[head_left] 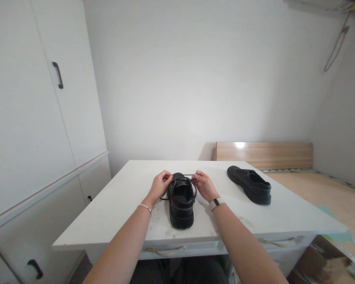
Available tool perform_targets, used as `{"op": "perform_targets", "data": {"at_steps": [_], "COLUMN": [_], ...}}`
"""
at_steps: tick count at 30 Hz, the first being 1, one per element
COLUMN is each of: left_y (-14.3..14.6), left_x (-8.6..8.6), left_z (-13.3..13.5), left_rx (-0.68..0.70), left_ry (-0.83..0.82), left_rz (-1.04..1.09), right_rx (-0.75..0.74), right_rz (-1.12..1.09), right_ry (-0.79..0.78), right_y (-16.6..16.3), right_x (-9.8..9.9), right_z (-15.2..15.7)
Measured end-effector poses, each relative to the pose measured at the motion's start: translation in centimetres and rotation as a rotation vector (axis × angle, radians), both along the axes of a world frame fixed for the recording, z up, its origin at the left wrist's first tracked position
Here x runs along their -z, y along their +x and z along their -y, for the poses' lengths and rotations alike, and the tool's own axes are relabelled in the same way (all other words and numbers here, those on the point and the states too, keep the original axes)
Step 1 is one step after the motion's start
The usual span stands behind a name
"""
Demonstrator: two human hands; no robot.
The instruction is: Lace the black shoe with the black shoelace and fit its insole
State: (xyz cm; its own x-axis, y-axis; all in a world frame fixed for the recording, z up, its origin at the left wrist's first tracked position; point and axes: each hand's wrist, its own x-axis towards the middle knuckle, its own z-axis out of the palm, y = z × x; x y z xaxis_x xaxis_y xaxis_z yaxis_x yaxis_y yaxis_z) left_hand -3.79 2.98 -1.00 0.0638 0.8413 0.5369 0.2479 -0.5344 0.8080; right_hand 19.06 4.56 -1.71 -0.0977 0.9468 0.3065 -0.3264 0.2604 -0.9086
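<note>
A black lace-up shoe [181, 215] stands upright on the white table, its heel toward me and its toe pointing away. My left hand [162, 184] is closed in a pinch on a black shoelace [185, 174] at the shoe's left side. On the other side my right hand [203, 184] pinches the lace too, its fingers closed. Between both hands the lace runs across the top of the shoe, with loops hanging at either side. The fingertips partly cover the lace ends. Farther right, a second black shoe [250, 183] rests on the table, apart from my hands.
The white table [118, 213] has drawers with rope handles [165, 251] at its front edge. White cabinets [62, 118] stand on the left. To the right lie a bed board [301, 187] with a wooden headboard [263, 154] and a cardboard box [322, 256] below.
</note>
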Motion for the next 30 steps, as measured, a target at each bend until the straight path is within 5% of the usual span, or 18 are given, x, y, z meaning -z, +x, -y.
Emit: {"op": "perform_targets", "data": {"at_steps": [7,16,30], "left_y": [-0.2,-0.6,-0.7], "left_x": [-0.5,0.4,-1.1], "left_z": [0.0,-0.1,0.4], "left_rx": [-0.024,0.032,0.102], "left_ry": [-0.01,-0.13,-0.218], "left_rz": [0.103,-0.06,0.375], "right_rx": [-0.092,-0.228,0.085], "right_rz": [0.049,0.267,-0.088], "right_ry": [-0.102,-0.254,-0.162], "right_y": [0.0,0.8,1.0], "right_x": [0.6,0.7,-0.2], "right_z": [-0.2,0.2,-0.8]}}
